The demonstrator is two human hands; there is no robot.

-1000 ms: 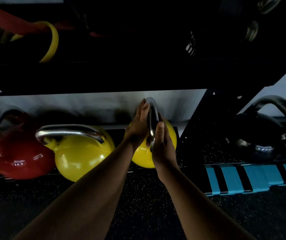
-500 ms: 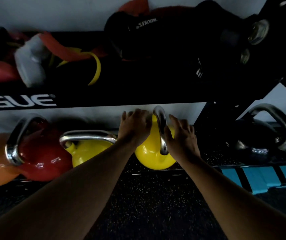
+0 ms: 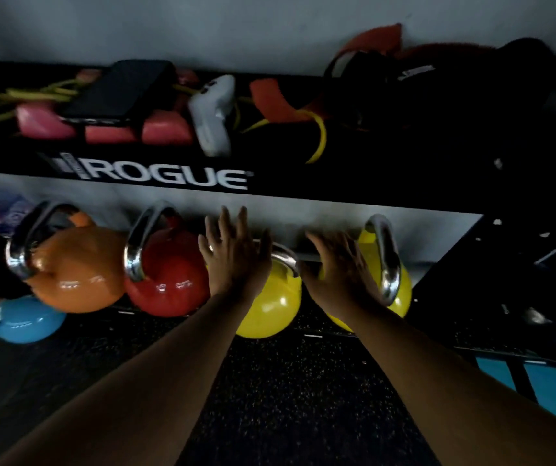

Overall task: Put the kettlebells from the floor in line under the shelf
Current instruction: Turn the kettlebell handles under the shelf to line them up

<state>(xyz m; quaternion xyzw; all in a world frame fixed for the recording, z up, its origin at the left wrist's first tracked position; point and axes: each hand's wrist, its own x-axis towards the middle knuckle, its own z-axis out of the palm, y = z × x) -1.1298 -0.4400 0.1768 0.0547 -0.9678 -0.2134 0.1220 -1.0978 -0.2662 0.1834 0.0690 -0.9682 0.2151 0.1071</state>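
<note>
Dark gym floor (image 3: 286,381): five kettlebells lined under shelf (image 3: 337,200); left hand (image 3: 234,255) and right hand (image 3: 338,269) spread, gripping nothing. Placement looks done.

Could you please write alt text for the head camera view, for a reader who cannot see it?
Two bare hands, left and right, are spread open over two yellow kettlebells under a black shelf marked ROGUE. Left of them stand a red kettlebell, an orange one and a blue one on the dark floor.
</note>
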